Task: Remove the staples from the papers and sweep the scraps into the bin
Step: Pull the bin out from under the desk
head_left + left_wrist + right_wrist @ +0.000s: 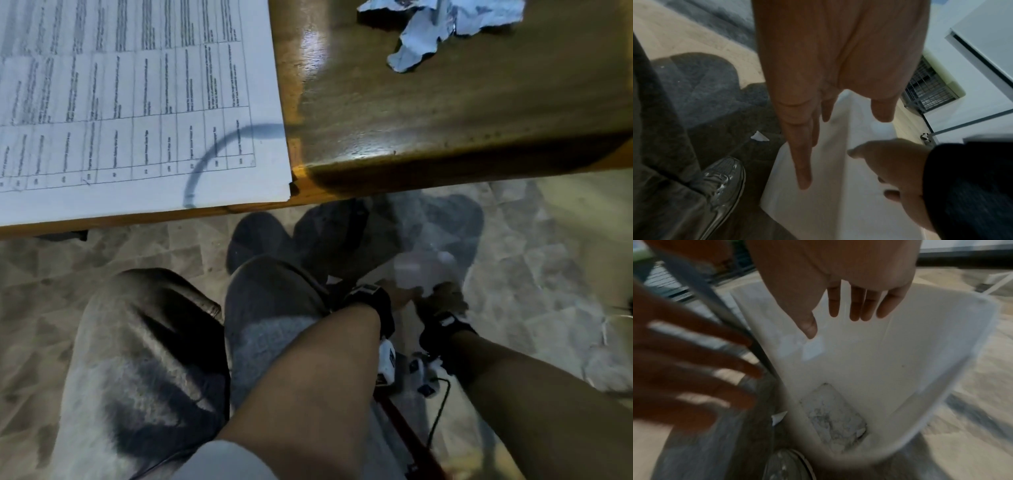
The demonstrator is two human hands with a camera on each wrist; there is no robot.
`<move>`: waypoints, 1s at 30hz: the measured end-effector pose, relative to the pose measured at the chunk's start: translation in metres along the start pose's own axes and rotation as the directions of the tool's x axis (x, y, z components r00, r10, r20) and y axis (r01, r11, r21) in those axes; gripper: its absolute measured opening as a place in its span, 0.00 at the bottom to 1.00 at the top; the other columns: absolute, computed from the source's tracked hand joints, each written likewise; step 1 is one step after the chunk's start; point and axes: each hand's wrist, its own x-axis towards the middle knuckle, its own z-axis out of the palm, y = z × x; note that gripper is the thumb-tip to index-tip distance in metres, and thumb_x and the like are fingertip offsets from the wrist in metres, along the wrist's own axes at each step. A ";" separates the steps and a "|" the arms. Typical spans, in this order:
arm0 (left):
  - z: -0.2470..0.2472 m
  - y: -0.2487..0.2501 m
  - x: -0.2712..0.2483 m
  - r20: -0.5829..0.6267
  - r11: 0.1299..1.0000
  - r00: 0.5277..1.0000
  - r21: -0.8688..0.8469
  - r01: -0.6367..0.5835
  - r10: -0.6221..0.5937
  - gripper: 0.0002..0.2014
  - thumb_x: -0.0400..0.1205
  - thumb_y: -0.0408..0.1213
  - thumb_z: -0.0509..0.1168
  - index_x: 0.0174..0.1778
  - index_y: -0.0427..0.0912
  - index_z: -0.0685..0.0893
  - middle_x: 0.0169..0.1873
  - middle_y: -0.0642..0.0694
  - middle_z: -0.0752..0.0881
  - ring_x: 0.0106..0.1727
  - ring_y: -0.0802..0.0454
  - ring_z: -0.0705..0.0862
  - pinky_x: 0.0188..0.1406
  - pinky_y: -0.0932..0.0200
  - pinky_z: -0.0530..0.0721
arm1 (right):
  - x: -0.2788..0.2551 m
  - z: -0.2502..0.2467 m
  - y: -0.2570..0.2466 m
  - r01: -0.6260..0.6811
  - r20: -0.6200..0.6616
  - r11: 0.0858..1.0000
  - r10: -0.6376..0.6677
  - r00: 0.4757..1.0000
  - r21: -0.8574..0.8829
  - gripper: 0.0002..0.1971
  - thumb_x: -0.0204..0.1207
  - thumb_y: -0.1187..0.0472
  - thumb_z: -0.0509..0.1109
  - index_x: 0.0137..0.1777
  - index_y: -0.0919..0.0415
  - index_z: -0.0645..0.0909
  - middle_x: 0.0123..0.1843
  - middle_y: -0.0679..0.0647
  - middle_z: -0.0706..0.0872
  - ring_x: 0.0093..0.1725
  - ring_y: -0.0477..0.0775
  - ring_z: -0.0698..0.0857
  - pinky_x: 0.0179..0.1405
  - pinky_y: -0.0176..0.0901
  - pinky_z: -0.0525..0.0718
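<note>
Head view, L to R: papers (137, 102) lying upper left on wooden table (411, 113), torn scraps (442, 27) waiting upper right. Dumping into white bin (900, 361) on tiled floor (548, 274), lower center; left hand (690, 369) and right hand (838, 280) both spread, gripping nothing. Next prob: reaching back up for remaining scraps.

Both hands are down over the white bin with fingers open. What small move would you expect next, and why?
Probably lift the right hand back to the torn paper scraps on the desk: both it and the left hand hang open and empty over the bin.
</note>
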 end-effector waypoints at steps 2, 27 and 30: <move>0.010 -0.001 0.012 -0.020 0.997 1.000 0.079 0.025 -0.023 0.31 0.86 0.52 0.58 0.82 0.37 0.66 0.79 0.40 0.72 0.76 0.38 0.74 0.72 0.50 0.74 | -0.008 0.000 -0.006 0.085 -0.054 0.996 -0.087 0.995 -0.038 0.28 0.80 0.50 0.70 0.71 0.72 0.75 0.71 0.72 0.79 0.71 0.72 0.79 0.71 0.59 0.78; -0.125 0.059 -0.149 -0.485 0.935 0.820 0.316 -0.161 0.305 0.08 0.84 0.34 0.61 0.48 0.39 0.86 0.41 0.39 0.89 0.46 0.40 0.90 0.34 0.57 0.85 | -0.097 -0.189 -0.037 0.324 0.042 0.946 -0.323 0.945 -0.004 0.27 0.81 0.61 0.71 0.79 0.65 0.75 0.81 0.67 0.75 0.80 0.65 0.76 0.78 0.50 0.74; -0.122 0.061 -0.162 -0.523 0.937 0.792 0.304 -0.174 0.316 0.11 0.84 0.34 0.58 0.43 0.39 0.86 0.42 0.40 0.92 0.45 0.42 0.92 0.27 0.65 0.82 | -0.122 -0.206 -0.032 0.382 0.008 0.923 -0.382 0.924 -0.034 0.23 0.78 0.63 0.72 0.72 0.68 0.81 0.74 0.69 0.82 0.71 0.68 0.83 0.67 0.51 0.82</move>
